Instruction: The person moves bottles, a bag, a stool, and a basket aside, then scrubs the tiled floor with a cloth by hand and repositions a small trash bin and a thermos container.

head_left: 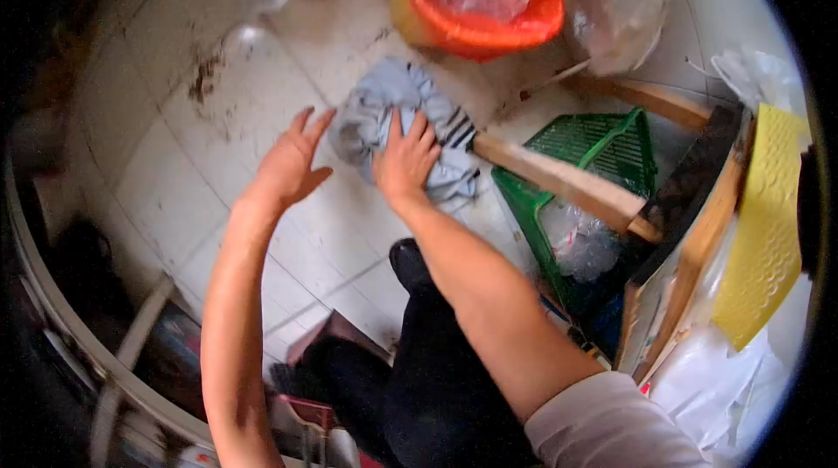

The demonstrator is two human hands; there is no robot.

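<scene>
A bunched light grey-blue cloth (367, 110) with black stripes at its right end lies on the tiled floor (201, 171). My right hand (408, 154) rests on top of the cloth with its fingers apart. To the left of the cloth, my left hand (292, 154) is raised with fingers and thumb spread, holding nothing. The striped end of the cloth lies beside the end of a wooden bar (559, 175).
An orange-red basin (480, 44) with clear plastic inside stands beyond the cloth. On the right are a green plastic basket (532, 228), a wooden frame (698, 267), a yellow textured sheet (759, 232) and white plastic bags (711, 381). Dark dirt (205, 75) marks the floor.
</scene>
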